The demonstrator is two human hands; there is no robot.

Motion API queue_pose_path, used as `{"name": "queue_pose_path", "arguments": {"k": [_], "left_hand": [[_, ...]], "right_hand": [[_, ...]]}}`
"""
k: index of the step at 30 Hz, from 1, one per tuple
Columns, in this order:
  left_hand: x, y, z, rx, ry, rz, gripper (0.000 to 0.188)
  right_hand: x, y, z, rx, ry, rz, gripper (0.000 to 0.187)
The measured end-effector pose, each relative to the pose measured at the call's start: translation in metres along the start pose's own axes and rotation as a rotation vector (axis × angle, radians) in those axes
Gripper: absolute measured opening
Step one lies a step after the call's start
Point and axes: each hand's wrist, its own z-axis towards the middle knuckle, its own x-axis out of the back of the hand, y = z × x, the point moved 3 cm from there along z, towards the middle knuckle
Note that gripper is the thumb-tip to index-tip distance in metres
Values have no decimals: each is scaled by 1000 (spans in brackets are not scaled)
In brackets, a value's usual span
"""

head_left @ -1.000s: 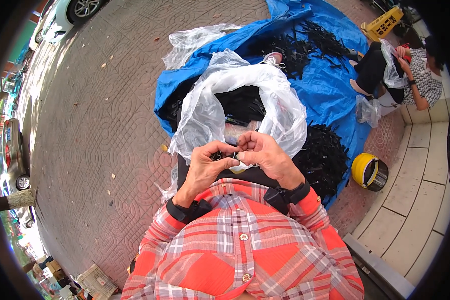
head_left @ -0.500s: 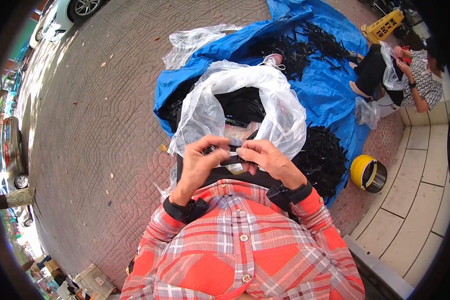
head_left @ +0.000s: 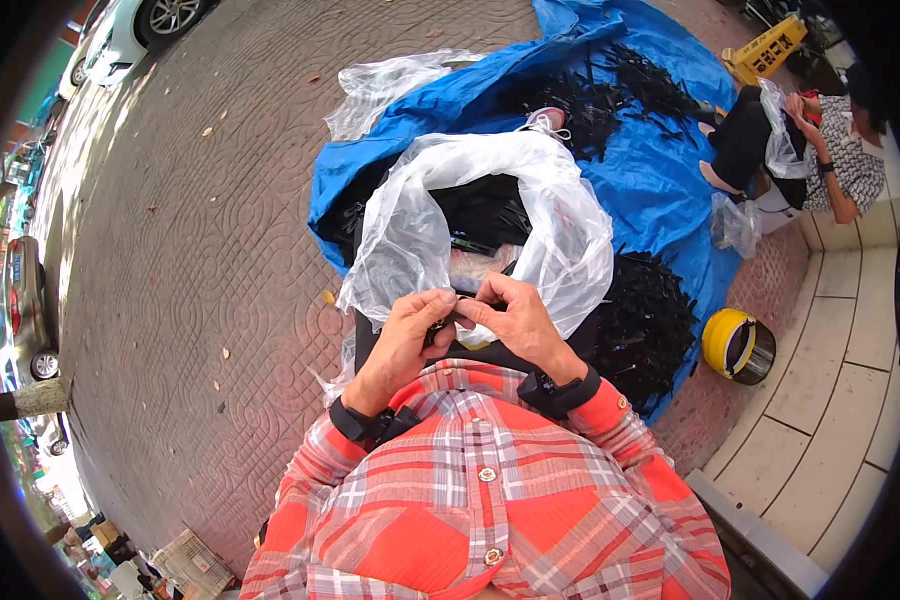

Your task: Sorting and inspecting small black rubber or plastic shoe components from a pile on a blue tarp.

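My left hand [head_left: 404, 340] and my right hand [head_left: 522, 322] meet in front of my body, fingertips pressed together. Between them is a small black strip [head_left: 440, 328], mostly hidden by the fingers; both hands pinch it. Just beyond them, a clear plastic bag [head_left: 572, 240] stands with its rim folded outward. Long black strips [head_left: 482, 207] lie inside it, next to a pale packet [head_left: 482, 266]. The pieces in the bag resemble the loose black strips on the ground.
A blue tarp [head_left: 645, 195] spreads beyond the bag, with heaps of black strips [head_left: 642, 318] on it. Rightward are a yellow-and-dark bucket [head_left: 738, 346], a tiled ledge [head_left: 820, 345], a seated person [head_left: 842, 165] and a yellow floor sign [head_left: 767, 52]. Patterned paving [head_left: 240, 220] lies left.
My hands have drawn closer together, and the right one has shifted left. Less of the black strip shows between my fingers. The seated person's hands have moved slightly.
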Motion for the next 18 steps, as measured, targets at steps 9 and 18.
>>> {"name": "queue_pose_path", "arguments": {"k": [9,18], "left_hand": [[4,7,1,34,51,23,21],[4,-1,-1,82,96,143,15]], "right_hand": [[12,8,0,-68,-271,261,17],[2,8,-1,-16,-192,40,15]]}}
